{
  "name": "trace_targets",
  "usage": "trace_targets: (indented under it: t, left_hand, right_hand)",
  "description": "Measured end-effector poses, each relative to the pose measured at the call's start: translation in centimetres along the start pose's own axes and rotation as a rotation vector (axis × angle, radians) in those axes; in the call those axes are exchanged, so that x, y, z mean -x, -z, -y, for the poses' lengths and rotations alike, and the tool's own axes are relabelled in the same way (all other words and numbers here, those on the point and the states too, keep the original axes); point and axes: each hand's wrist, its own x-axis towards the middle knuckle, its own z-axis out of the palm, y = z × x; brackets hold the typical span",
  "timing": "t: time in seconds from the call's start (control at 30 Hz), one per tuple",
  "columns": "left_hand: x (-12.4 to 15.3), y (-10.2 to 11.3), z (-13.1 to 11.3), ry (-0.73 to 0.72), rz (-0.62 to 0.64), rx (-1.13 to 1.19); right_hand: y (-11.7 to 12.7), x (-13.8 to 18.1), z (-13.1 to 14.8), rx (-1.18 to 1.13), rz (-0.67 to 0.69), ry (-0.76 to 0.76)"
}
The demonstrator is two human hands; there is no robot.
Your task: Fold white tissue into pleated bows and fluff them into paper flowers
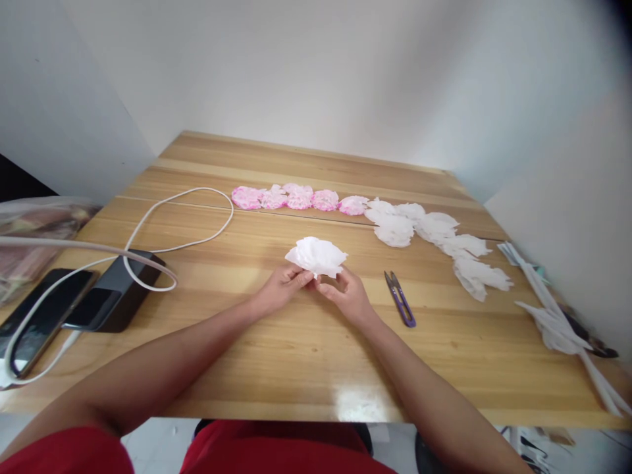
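Between my two hands, above the middle of the table, is a white tissue-paper flower (316, 255) with ruffled, spread petals. My left hand (282, 287) pinches its base from the left, thumb on top. On the other side my right hand (346, 294) has its thumb and fingers closed at the same base. To the right of my right hand lie purple thread snips (401, 301), blades pointing away from me. A row of pink-tinged paper flowers (299, 196) stretches across the table farther back, continuing to the right as several white paper flowers (436, 226).
At left, a white cable (197, 189) loops over a black power bank (129, 296) beside a dark phone (44, 309). A clear plastic bag (42, 230) sits at the left edge. Folded white paper strips (557, 329) lie along the wooden table's (296, 368) right side. Walls stand behind.
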Motion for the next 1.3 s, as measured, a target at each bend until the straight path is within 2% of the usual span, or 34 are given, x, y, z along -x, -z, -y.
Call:
trace_targets:
  t: [0.27,0.4,0.63,0.73,0.9,1.17,1.3]
  left_hand:
    - [0.1,-0.3,-0.3,-0.019,0.118,-0.067]
    - [0.4,-0.4,-0.7,-0.079,0.049,-0.171]
    - [0.1,-0.7,-0.3,-0.182,-0.075,-0.25]
    - [-0.1,-0.6,0.5,-0.224,-0.125,-0.235]
    - [-0.2,-0.5,1.0,-0.235,-0.137,-0.259]
    - [0.1,-0.4,0.7,-0.203,-0.133,-0.321]
    - [0.1,-0.2,0.6,-0.218,-0.128,-0.434]
  right_hand:
    - [-0.1,0.3,0.2,-0.173,-0.091,-0.071]
    - [-0.4,0.1,0.3,-0.185,-0.202,-0.06]
    - [-0.8,0.4,-0.8,-0.052,-0.276,-0.06]
    - [-0.8,0.5,-0.8,0.005,-0.272,-0.046]
    - [-0.7,0.6,0.1,0.118,-0.255,0.016]
    - [-0.8,0.7,0.2,0.111,-0.204,0.034]
    - [-0.8,0.7,0.2,0.124,-0.191,0.044]
